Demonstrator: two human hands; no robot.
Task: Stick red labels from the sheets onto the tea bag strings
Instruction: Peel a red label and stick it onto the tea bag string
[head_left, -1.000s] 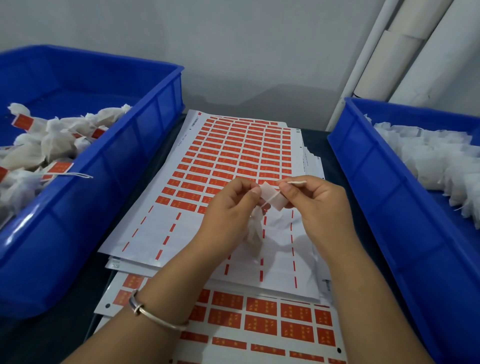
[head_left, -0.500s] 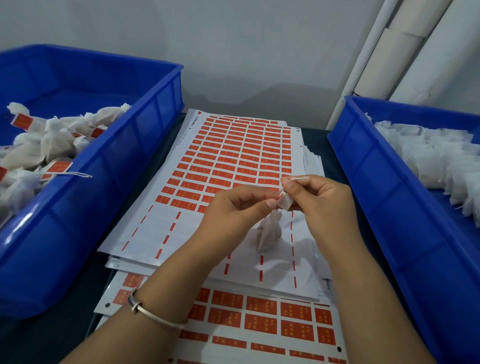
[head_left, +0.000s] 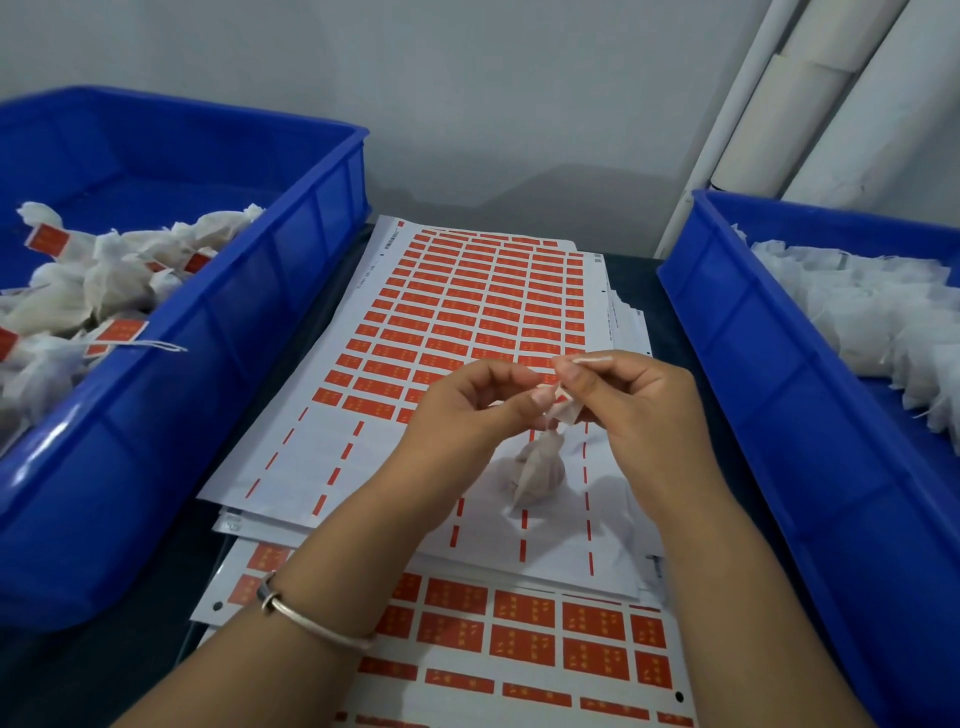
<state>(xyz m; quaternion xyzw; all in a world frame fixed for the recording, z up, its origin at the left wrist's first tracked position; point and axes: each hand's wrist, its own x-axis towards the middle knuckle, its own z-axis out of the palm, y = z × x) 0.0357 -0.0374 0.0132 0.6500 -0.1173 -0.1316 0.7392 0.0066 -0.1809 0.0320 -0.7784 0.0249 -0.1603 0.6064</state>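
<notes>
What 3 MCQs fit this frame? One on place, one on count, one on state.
1. Where are the tea bags that already carry red labels?
A. left blue bin
B. right blue bin
C. on the floor

2. How many blue bins show?
A. one
B. two
C. four

3. What are the hands doing?
A. resting flat on the sheets
B. both pinching a label above a tea bag
C. lifting a bin

Key: 1 A, red tags show among the bags in the left blue bin, none in the right blue bin. 2 B, one each side of the label sheets. 3 B, left hand and right hand meet on the label over the tea bag.
</notes>
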